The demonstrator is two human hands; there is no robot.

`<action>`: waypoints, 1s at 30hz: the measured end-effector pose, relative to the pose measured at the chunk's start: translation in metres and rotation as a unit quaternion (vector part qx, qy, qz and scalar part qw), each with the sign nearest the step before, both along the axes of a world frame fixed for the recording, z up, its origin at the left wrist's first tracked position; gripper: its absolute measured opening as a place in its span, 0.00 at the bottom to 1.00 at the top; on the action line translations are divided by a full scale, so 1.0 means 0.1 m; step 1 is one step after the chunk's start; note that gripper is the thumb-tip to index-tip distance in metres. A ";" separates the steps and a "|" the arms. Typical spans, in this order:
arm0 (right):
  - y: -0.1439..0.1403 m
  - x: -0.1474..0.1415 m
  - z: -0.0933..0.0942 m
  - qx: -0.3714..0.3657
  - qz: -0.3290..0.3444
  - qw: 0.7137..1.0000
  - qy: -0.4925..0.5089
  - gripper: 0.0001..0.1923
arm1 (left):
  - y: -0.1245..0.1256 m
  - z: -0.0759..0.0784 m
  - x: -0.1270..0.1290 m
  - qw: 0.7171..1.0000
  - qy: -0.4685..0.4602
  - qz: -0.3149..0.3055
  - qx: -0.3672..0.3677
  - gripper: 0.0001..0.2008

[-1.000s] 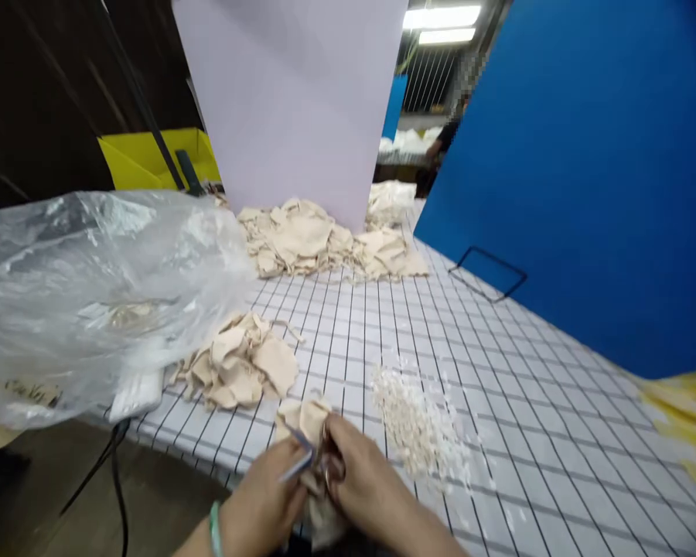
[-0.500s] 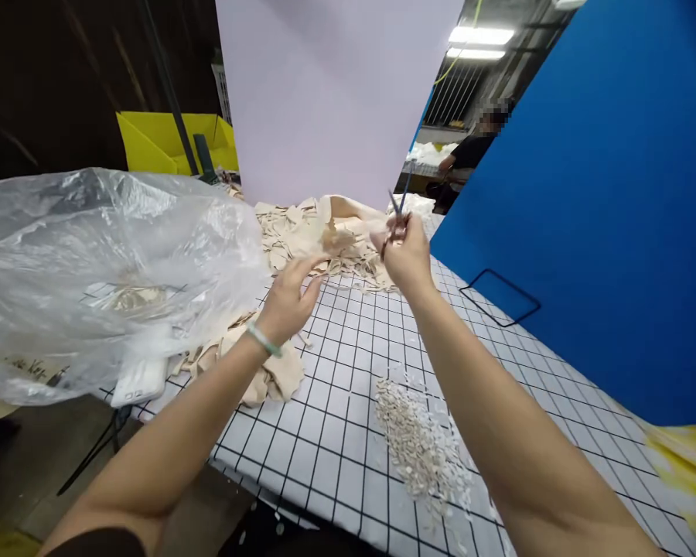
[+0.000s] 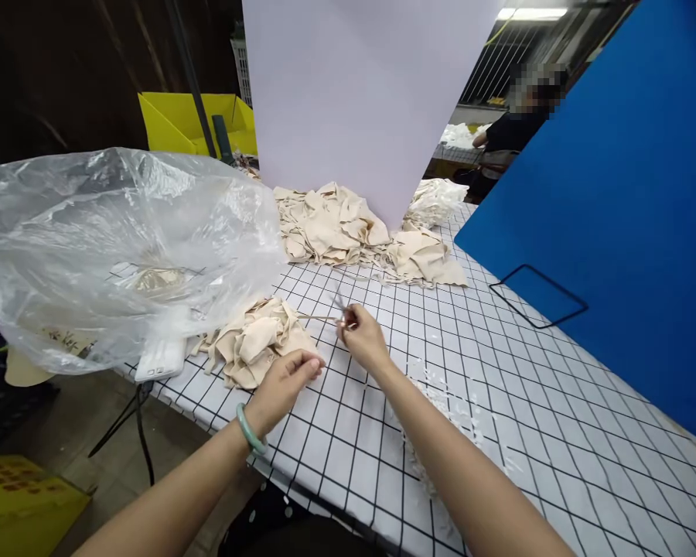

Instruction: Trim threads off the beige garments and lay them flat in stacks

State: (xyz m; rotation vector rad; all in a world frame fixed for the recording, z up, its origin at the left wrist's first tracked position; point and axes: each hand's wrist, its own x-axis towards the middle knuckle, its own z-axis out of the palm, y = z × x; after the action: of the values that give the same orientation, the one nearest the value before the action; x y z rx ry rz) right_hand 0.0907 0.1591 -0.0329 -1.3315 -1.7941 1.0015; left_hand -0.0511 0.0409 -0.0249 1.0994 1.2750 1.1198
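My right hand (image 3: 359, 336) is closed around small scissors (image 3: 340, 300), their blades pointing up and away over the table. A thin beige strip (image 3: 319, 316) runs from the near fabric pile (image 3: 261, 336) to the fingers of this hand; whether they grip it I cannot tell. My left hand (image 3: 284, 383), with a pale green bangle on the wrist, is beside the pile's near right side. Its thumb presses against the curled fingers, and anything between them is hidden. Farther back lie a large heap of beige fabric pieces (image 3: 330, 224) and a smaller one (image 3: 426, 255) to its right.
A clear plastic bag (image 3: 93, 255) bulges at the left, beside a white power bank (image 3: 162, 356). A lilac board (image 3: 353, 93) and a blue board (image 3: 615, 193) stand behind. Small white scraps (image 3: 435, 394) lie partly under my right forearm. A person (image 3: 510, 139) is in the background.
My right hand has come nearer and to the left with the scissors, away from the far heap. My left hand has moved nearer and closed. Lifted fabric at the far heap now lies down.
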 end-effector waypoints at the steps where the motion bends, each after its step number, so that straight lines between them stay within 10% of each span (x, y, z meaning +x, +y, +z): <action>1: -0.12 0.16 0.10 -0.014 0.002 1.000 0.020 0.08 | 0.03 0.01 0.02 0.994 -0.095 0.017 -0.044 0.11; 4: -0.64 0.63 0.38 -0.078 0.061 0.989 0.113 0.14 | 0.09 0.10 0.13 0.947 -0.299 0.068 -0.094 0.10; 8: -1.32 1.01 0.44 -0.150 0.119 0.974 0.119 0.14 | 0.16 0.42 0.20 0.930 -0.345 0.093 -0.087 0.11; 12: -1.51 1.08 0.29 -0.172 0.062 0.960 0.211 0.15 | 0.38 1.03 -0.07 0.982 -0.178 0.058 0.038 0.13; 16: -1.40 1.10 0.26 -0.111 -0.050 0.961 0.247 0.16 | 0.66 1.38 -0.41 0.964 0.123 0.119 0.204 0.25; 20: -1.37 1.16 0.23 -0.107 -0.078 0.965 0.228 0.16 | 0.51 1.06 -0.36 0.953 0.304 0.008 0.000 0.14; 25: -1.41 1.06 0.15 -0.120 -0.062 0.959 0.247 0.15 | -0.16 0.58 0.08 0.972 0.062 -0.216 -0.065 0.10; 30: -1.39 0.79 0.13 -0.157 0.068 0.963 0.208 0.15 | -0.40 0.46 0.24 0.965 -0.098 -0.213 -0.117 0.10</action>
State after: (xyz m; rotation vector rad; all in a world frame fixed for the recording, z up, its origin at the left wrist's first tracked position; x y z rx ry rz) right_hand 0.1702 0.0197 -0.0201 -1.0785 -1.4592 1.5648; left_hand -0.0269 0.0009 0.0211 0.9957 0.9305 0.7124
